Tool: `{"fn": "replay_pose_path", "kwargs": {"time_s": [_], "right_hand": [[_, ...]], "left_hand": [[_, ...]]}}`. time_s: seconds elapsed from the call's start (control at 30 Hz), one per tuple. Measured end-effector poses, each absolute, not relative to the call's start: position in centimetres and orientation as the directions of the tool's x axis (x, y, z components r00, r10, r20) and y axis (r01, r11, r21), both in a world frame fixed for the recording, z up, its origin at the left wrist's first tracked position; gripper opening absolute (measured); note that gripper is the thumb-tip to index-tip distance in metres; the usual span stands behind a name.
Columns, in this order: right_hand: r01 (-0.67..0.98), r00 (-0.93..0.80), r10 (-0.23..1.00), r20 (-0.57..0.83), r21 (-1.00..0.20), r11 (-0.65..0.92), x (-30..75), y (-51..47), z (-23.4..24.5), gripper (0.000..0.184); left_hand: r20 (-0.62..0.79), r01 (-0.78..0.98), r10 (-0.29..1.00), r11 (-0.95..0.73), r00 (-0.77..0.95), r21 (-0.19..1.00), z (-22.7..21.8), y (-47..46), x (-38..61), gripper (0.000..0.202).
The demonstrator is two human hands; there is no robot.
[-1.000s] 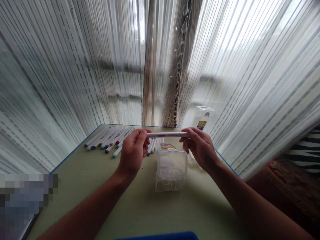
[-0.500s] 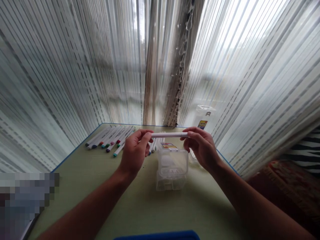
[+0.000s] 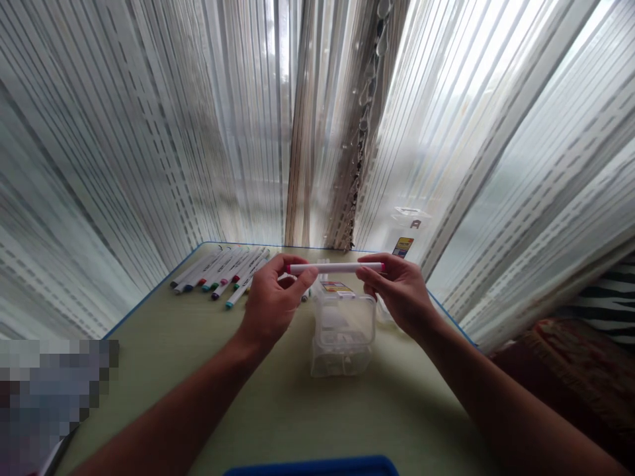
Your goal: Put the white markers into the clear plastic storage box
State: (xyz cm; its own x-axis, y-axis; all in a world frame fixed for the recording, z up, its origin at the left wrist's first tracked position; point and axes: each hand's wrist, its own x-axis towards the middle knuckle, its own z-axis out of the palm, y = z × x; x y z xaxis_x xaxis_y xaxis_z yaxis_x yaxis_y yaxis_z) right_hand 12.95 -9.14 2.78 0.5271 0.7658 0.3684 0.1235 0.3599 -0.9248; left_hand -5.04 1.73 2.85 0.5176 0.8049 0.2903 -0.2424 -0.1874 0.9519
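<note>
Striped sheer curtains (image 3: 149,132) backed a green table (image 3: 278,410). Left hand (image 3: 272,305) and right hand (image 3: 401,291) each pinched one end of a white marker (image 3: 335,268), level above a clear plastic box (image 3: 344,334). Row of markers (image 3: 221,274) lay far left.

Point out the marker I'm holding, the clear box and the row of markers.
marker (image 3: 337,268), head view, white barrel middle.
clear box (image 3: 342,360), head view, front wall.
row of markers (image 3: 223,272), head view, middle barrels.
</note>
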Motion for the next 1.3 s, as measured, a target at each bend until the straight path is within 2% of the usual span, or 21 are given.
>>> {"fn": "replay_pose_path", "kwargs": {"time_s": [0.37, 0.63, 0.9, 1.13, 1.3], "right_hand": [[0.032, 0.515, 0.787, 0.341, -0.924, 0.38, 12.98, -9.25, 3.1, 0.026], [-0.071, 0.513, 0.808, 0.29, -0.924, 0.377, 12.79, -9.43, 3.59, 0.031], [-0.02, 0.517, 0.792, 0.325, -0.92, 0.391, 13.04, -9.38, 3.28, 0.027], [0.034, 0.51, 0.783, 0.356, -0.918, 0.395, 13.15, -9.24, 2.93, 0.021], [0.053, 0.506, 0.783, 0.362, -0.919, 0.391, 13.2, -9.15, 2.78, 0.022]], "left_hand": [[0.285, -0.346, 0.805, -0.107, 0.52, 0.932, 2.89, 1.78, -4.69, 0.026], [0.262, -0.423, 0.822, -0.028, 0.506, 0.906, 3.13, 1.85, -4.57, 0.027], [0.305, -0.35, 0.814, -0.135, 0.494, 0.927, 2.79, 2.03, -4.49, 0.022], [0.337, -0.273, 0.8, -0.224, 0.497, 0.936, 2.5, 2.1, -4.73, 0.028], [0.325, -0.241, 0.791, -0.23, 0.519, 0.943, 2.54, 1.96, -4.93, 0.033]]}}
